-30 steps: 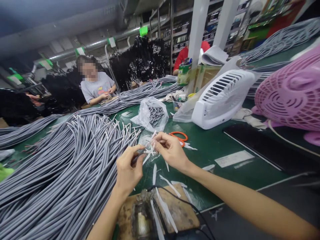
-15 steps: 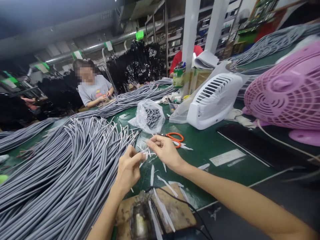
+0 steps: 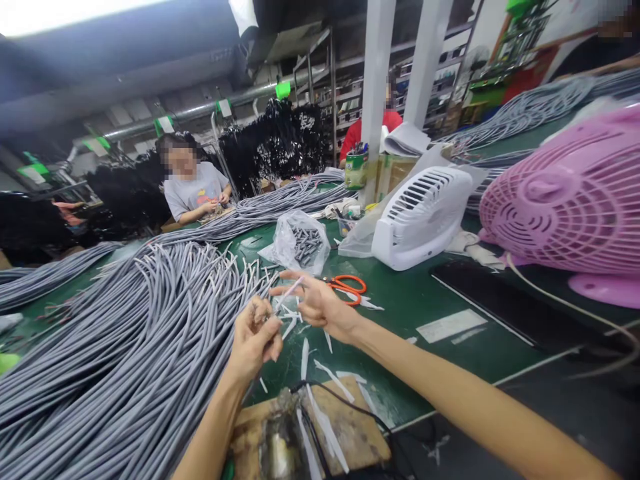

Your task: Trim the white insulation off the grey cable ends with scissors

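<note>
My left hand [image 3: 257, 337] is closed, its fingers curled at the lower end of a thin pale strip [image 3: 291, 292]; blur hides whether this is wire or sheath. My right hand [image 3: 325, 308] is just to the right, with fingers stretched out and apart around the strip's upper end. Beneath both hands lie scattered white scraps [image 3: 290, 327]. Left of them spreads a large bundle of grey cables [image 3: 150, 347] with pale stripped ends pointing toward the hands. Orange-handled scissors [image 3: 350, 287] lie behind my right hand.
A clear plastic bag [image 3: 285, 240] of short grey pieces stands beyond the hands. A white fan [image 3: 425, 217] and pink fan [image 3: 560, 200] are right. A stained wooden board [image 3: 360, 420] with a dark metal device [image 3: 283, 440] is near me. A co-worker [image 3: 197, 183] sits across the table.
My right hand has gone from a pinch to spread fingers, and the pale strip now shows between the hands. My left hand has turned slightly. The view has tilted upward a little.
</note>
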{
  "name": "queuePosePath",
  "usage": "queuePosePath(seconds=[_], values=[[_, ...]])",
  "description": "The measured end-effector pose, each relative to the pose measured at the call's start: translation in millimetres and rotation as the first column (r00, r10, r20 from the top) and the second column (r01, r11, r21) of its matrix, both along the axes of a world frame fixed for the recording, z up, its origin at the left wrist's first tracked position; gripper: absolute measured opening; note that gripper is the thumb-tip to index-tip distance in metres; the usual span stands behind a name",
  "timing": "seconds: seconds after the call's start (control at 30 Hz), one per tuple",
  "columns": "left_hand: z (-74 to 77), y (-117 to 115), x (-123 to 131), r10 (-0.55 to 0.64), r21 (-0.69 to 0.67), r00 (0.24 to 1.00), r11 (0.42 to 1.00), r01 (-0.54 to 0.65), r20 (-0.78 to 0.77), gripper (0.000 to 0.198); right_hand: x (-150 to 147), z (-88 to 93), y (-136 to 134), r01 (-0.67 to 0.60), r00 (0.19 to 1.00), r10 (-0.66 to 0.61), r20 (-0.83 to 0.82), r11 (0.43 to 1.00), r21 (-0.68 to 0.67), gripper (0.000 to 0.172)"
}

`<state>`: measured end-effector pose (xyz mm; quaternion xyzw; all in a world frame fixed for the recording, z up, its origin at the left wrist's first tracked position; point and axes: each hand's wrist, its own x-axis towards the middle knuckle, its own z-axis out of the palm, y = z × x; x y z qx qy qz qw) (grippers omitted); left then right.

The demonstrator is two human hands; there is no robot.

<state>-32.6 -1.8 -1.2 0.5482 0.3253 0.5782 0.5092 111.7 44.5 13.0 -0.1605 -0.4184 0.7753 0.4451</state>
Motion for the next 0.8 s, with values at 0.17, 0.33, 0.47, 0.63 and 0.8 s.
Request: queuePosePath(seconds=[0.17, 0.33, 0.47, 0.63, 0.8], values=[[-2.1, -0.7, 5.2, -0.02, -0.113, 0.997, 0.994, 0.011, -0.081, 0.045, -5.4, -6.0, -4.4, 0.172, 0.974, -0.191, 0.119, 0.973, 0.153, 0.046], [-2.3, -2.1, 6.5, 0.439, 0.172, 0.826, 0.898, -0.404, -0.353, 0.042, -7.5, -15.6, -0.7, 0.424, 0.827, -0.523, 0.205, 0.821, 0.382, 0.022], [0.0, -3.5, 5.3, 0.593, 0.312, 0.711, 0.805, -0.505, -0.379, 0.044, -8.4, -20.3, -3.4, 0.356, 0.752, -0.583, 0.306, 0.751, 0.556, 0.01], [8.7, 2.0, -10.1, 0.57, 0.148, 0.796, 0.822, -0.55, -0.204, 0.051, -2.6, -19.2, 2.6, 0.287, 0.657, -0.646, 0.389, 0.691, 0.663, 0.009], [25.2, 7.0, -29.9, 0.619, 0.114, 0.767, 0.761, -0.639, 0.171, 0.046, -2.1, -21.1, 12.6, 0.322, 0.736, -0.523, 0.429, 0.829, 0.457, 0.027]])
